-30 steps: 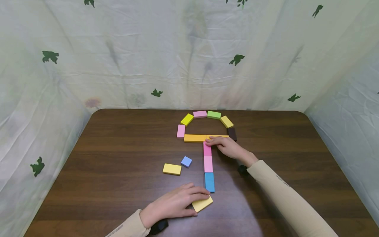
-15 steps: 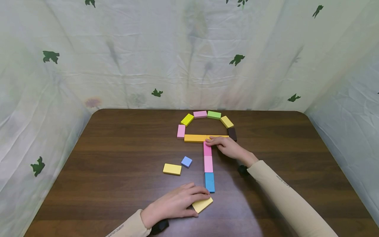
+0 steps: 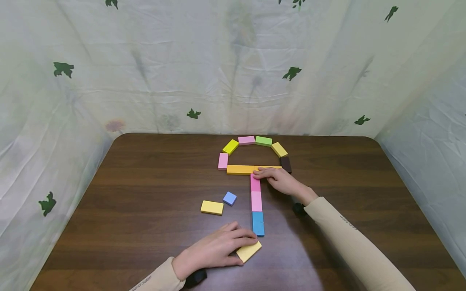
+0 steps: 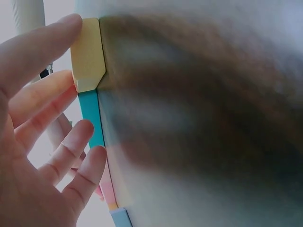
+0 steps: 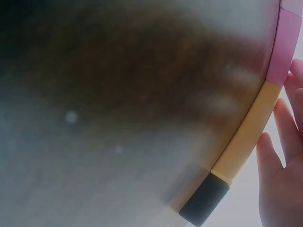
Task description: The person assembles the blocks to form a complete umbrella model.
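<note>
My left hand (image 3: 218,247) pinches a pale yellow block (image 3: 249,252) between thumb and fingers. The block lies flat and slanted at the near end of a blue block (image 3: 258,224); fingers partly cover the spot where they meet. In the left wrist view, thumb and a finger sit on opposite ends of the yellow block (image 4: 88,54). My right hand (image 3: 282,181) rests with extended fingers on the row's top, where a pink block (image 3: 255,184) meets the orange blocks (image 3: 241,169). Another pink block (image 3: 256,201) lies between that one and the blue block.
Above the orange bar, an arch includes a pink block (image 3: 223,161), a green block (image 3: 263,141) and a dark block (image 3: 285,164). A loose yellow block (image 3: 212,207) and a small blue block (image 3: 229,198) lie left of the row. A patterned curtain (image 3: 153,72) hangs behind the table (image 3: 145,178).
The pale yellow block has turned very slightly in my left hand. My right hand stays where it was, and the other blocks keep their places.
</note>
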{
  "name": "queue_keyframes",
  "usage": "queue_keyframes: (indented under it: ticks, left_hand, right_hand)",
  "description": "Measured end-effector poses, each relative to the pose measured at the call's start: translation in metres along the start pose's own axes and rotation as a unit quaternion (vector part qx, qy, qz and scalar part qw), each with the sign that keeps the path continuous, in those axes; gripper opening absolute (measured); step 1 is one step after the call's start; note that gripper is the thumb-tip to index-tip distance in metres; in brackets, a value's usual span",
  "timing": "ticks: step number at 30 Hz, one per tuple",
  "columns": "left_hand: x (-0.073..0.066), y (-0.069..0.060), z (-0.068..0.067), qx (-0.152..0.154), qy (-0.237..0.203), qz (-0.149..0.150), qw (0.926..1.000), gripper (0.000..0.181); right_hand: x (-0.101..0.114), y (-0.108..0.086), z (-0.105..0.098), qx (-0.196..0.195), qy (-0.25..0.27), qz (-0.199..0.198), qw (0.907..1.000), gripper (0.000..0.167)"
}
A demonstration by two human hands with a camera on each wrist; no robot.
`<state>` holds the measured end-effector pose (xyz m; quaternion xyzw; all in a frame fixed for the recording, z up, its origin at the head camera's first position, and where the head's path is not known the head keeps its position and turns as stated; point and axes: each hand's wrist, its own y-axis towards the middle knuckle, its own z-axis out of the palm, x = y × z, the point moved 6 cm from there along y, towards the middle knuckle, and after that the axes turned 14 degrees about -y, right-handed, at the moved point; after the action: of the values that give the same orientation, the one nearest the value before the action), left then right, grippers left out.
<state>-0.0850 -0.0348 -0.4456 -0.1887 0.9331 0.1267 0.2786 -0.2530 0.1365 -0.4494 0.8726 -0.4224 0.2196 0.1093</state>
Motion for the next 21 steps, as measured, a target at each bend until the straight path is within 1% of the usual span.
queue_keyframes:
  ticks: [8, 16, 21]
  left_hand:
    - [0.0026, -0.0018, -0.0045, -0.013, -0.025, -0.005, 0.9996, 0.056]
    - [0.0031, -0.0032, -0.0071, -0.009, -0.006, 0.007, 0.9999, 0.046]
    - [0.0017, -0.0026, -0.0073, -0.013, 0.004, 0.011, 0.9998, 0.044]
  right_hand:
    - [-0.0005, 0.0004, -0.0005, 0.0, 0.007, 0.001, 1.0, 0.041]
    - [-0.0011, 0.0006, -0.0007, 0.004, 0.008, 0.007, 0.9999, 0.042]
    - [-0.0008, 0.0006, -0.0007, 0.003, 0.009, 0.007, 0.9999, 0.041]
